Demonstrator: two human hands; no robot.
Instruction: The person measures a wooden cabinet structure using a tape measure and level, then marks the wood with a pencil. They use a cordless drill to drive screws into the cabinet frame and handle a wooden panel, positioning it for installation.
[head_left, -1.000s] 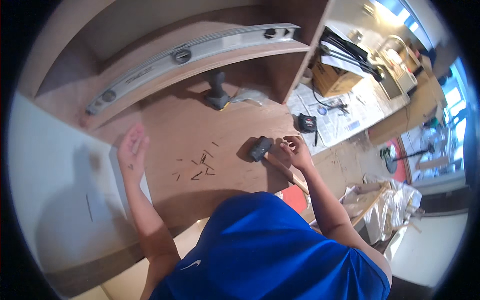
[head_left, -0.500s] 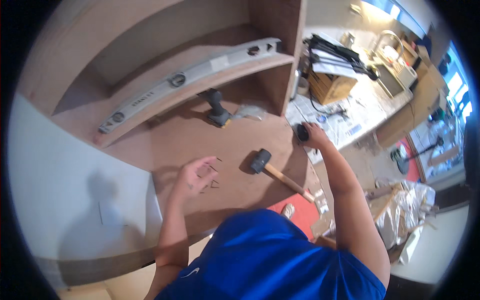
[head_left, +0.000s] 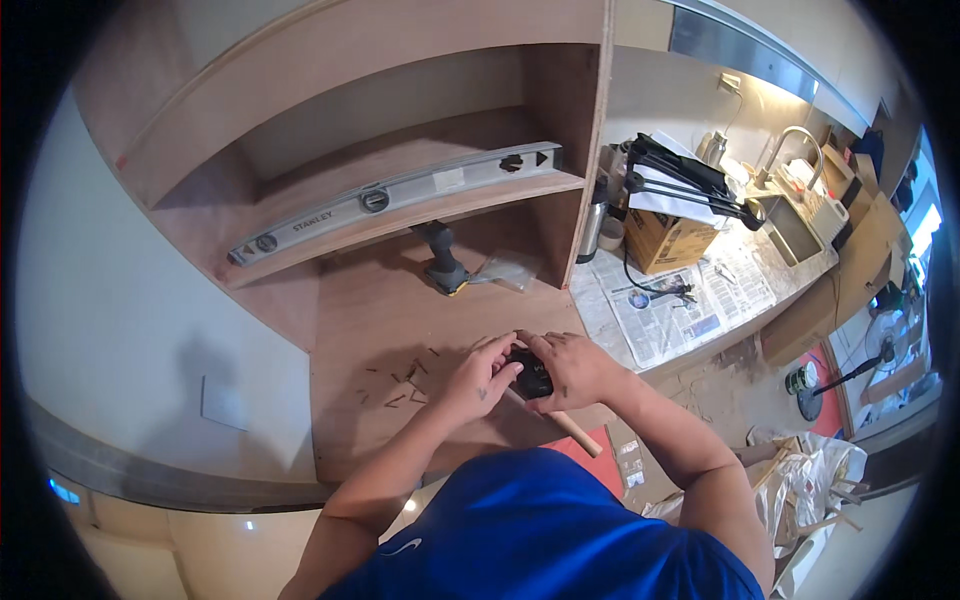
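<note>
Above the mallet, a slip could cost us
Fingers of our right hand grip, and our left hand's curl against, pinch unclear, the tape; dropped, it could strike the mallet or knock nails.

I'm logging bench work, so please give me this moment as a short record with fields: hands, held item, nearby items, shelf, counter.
Held item: apparently a black tape measure
Right hand: gripping its right side
Left hand: curled at its left side; exact grip hidden
Just below hands in view: wooden handle, upper end hidden
Left of hands: loose small nails on the wooden surface
Shelf: spirit level along its front
Under shelf: dark power tool, clear plastic bag
Counter: newspaper, cardboard box
</note>
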